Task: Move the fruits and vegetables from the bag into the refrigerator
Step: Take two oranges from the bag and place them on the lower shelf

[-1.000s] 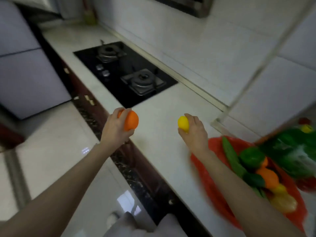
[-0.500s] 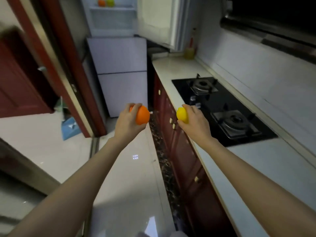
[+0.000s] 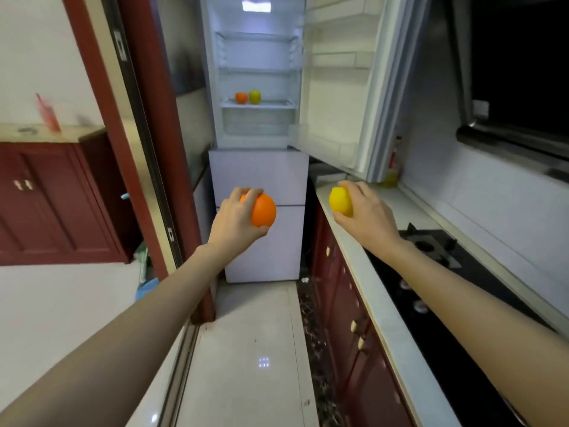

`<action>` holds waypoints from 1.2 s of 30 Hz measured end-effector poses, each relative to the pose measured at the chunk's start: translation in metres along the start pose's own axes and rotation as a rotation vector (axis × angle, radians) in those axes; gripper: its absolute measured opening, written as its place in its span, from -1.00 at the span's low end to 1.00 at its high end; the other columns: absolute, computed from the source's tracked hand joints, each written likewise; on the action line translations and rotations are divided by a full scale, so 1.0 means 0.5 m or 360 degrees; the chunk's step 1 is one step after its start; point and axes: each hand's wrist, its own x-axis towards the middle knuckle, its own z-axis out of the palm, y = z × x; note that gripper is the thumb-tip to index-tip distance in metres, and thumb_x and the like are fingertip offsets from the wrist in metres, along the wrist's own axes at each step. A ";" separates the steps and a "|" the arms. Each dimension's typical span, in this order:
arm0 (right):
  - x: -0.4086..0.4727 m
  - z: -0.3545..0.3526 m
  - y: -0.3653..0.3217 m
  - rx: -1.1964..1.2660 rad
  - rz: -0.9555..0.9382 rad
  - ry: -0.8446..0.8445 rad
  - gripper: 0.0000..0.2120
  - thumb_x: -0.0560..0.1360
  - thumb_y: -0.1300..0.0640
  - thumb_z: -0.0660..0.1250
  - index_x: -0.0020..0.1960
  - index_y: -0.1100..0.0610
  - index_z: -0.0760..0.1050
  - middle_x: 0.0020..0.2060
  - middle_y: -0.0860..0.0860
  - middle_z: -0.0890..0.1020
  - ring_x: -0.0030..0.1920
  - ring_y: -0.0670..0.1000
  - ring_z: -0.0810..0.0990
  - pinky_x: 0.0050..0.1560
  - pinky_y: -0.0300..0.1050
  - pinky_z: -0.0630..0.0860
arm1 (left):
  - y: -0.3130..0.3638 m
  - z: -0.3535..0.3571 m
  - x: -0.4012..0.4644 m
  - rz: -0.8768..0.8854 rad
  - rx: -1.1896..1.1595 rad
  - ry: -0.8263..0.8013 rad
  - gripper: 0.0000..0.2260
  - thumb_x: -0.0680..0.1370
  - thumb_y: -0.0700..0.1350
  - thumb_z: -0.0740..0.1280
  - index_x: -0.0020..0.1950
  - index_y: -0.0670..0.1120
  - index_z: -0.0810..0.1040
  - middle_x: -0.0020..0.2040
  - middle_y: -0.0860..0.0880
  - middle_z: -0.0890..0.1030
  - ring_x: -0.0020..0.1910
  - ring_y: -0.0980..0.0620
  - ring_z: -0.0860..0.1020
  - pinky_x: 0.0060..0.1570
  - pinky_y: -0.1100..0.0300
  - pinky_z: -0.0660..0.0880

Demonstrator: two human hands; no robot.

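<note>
Though well short of the open refrigerator [image 3: 258, 72] (two fruits [image 3: 248, 97] inside), fingers [image 3: 251, 194] clamped: orange [image 3: 263, 211] left, lemon [image 3: 340, 201] right.

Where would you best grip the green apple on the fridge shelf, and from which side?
Grip the green apple round its middle, coming from the front and its right. It stands upright at the shelf front, the door is open, and the orange fruit sits close on its left, leaving little room for fingers there.
</note>
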 end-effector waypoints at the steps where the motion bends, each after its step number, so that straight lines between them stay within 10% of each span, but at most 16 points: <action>1: 0.044 0.013 0.012 0.0005 -0.0015 0.0018 -0.48 0.45 0.02 0.33 0.37 0.03 0.31 0.22 0.01 0.46 0.17 0.10 0.46 -0.09 -0.08 0.40 | -0.008 0.006 0.043 0.0003 0.0015 0.0007 -0.32 0.34 -0.04 0.50 0.40 0.02 0.30 0.36 -0.08 0.33 0.20 -0.19 0.42 0.08 -0.06 0.46; 36: 1.089 0.513 0.287 -0.0125 0.0254 -0.0193 -0.54 0.42 0.07 0.40 0.27 0.11 0.37 0.15 0.14 0.49 0.14 0.20 0.49 0.01 0.00 0.44 | -0.453 0.276 1.001 0.0053 0.0058 0.0014 -0.32 0.37 -0.02 0.50 0.41 0.01 0.26 0.38 -0.07 0.31 0.25 -0.17 0.39 0.09 -0.01 0.43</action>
